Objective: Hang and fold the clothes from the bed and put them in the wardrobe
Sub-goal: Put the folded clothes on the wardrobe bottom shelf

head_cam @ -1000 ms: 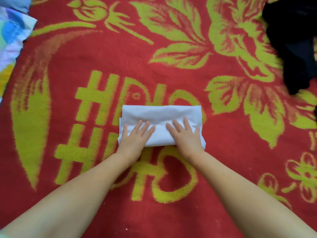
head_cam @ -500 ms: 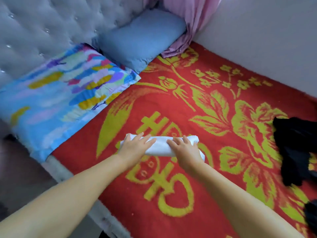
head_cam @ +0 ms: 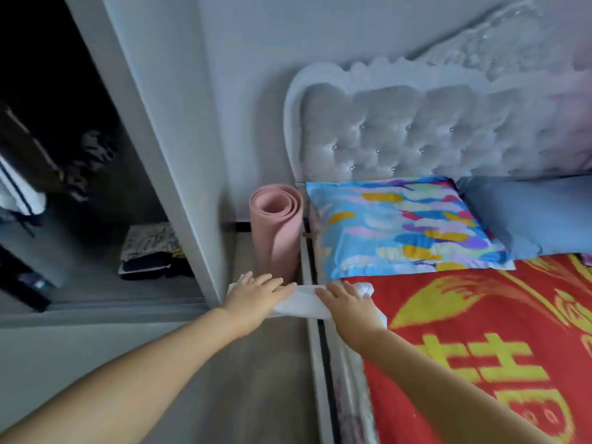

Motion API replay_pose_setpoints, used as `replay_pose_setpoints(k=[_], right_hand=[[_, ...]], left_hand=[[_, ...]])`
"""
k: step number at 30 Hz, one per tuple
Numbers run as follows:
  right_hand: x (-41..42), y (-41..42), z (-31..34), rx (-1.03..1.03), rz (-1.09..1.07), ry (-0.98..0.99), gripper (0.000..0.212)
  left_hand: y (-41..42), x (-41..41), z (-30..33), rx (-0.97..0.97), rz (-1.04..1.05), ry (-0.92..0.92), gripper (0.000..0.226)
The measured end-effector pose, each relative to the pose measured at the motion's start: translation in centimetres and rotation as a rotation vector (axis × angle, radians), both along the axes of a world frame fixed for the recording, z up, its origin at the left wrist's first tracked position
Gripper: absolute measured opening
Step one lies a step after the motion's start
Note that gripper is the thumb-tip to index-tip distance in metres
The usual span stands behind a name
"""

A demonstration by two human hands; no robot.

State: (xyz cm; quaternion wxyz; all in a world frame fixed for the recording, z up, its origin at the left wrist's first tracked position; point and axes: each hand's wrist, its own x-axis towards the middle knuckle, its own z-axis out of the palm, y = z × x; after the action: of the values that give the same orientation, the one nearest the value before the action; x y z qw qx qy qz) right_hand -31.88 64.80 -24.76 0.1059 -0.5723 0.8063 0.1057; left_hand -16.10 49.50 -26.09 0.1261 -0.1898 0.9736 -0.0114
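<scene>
Beside the bed (head_cam: pixel 320 363), over the floor gap at its near edge, both hands carry a folded white cloth (head_cam: pixel 302 304). The left hand (head_cam: pixel 256 298) lies on the cloth's left end with fingers nearly straight on top; whether the thumb curls beneath cannot be told. The right hand (head_cam: pixel 347 304) covers the right end likewise, fingers extended over the top. The cloth is a narrow flat bundle, plain white, with a bunched corner showing past the right hand's fingertips; no label is visible on it.

A red blanket (head_cam: pixel 480 315) on the bed bears large yellow characters, cut off at the frame edge and not fully readable. At the head of the bed lie a multicoloured pillow (head_cam: pixel 407 225) and, right of it, a blue pillow (head_cam: pixel 538 213), both against a tufted grey headboard (head_cam: pixel 416 133). A rolled pink mat (head_cam: pixel 277 229) stands upright left of the bed, just beyond the cloth. Farther left of the bed, a wardrobe (head_cam: pixel 179 174) stands open; folded garments (head_cam: pixel 150 251) rest on its floor, the top one printed, its lettering illegible.
</scene>
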Motion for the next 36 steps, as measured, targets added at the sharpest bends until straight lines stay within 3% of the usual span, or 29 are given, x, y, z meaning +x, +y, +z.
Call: replay_pose_setpoints(k=[10,16,23,32,36], right_hand=[[24.6,-21.3,-0.6,-0.033,0.275,-0.065,0.067],[31.5,-30.1,-1.6,0.026,0.376,-0.048,0.071],[32.2,-39.6,-5.9,0.097,0.361,-0.092,0.075],[25.7,-54.4,-12.6,0.126,0.161,-0.175,0.077],[24.0,-59.9,-17.0,0.138,0.128,-0.124,0.071]], left_hand=[[-16.1,28.5,-0.2,-0.011,0.27,-0.029,0.077],[-22.9,36.3,-1.1,-0.019,0.337,-0.039,0.072],[-32.7,36.8,-4.8,0.054,0.326,-0.086,0.082],[-49.7,28.4,-11.7,0.107,0.206,-0.154,0.077],[-56.0,25.8,-15.4,0.035,0.121,-0.091,0.076]])
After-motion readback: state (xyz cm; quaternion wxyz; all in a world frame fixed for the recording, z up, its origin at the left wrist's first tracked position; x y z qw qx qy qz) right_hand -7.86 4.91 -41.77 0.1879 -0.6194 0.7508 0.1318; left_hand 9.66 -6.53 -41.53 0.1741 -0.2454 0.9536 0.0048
